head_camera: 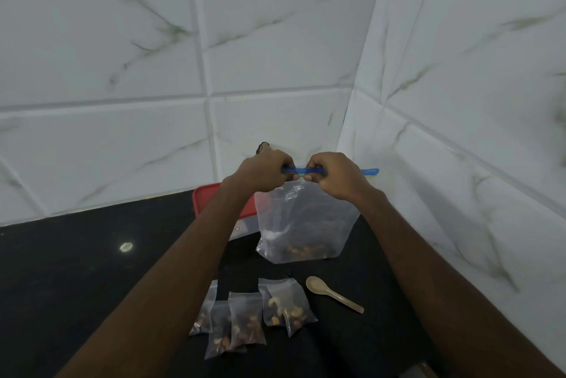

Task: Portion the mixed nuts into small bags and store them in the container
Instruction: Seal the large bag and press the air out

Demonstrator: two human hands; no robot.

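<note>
Both hands are up at the top of the large bag, which hangs upright near the corner of the tiled wall. The left hand and the right hand sit close together, knuckles toward me, fingers curled tight and pinching the blue zip strip. The strip's far end sticks out past the right hand at three o'clock. A small heap of mixed nuts lies in the bottom of the bag; whether the bag's base rests on the black counter or hangs just above it I cannot tell. At nine o'clock from the bag, partly behind the left forearm, stands the container with its red lid on. At seven o'clock from the bag, nearer to me, the small bags lie flat on the counter in a loose overlapping cluster, each with nuts inside. At five o'clock lies a pale spoon, bowl toward the bag, apart from the cluster.
</note>
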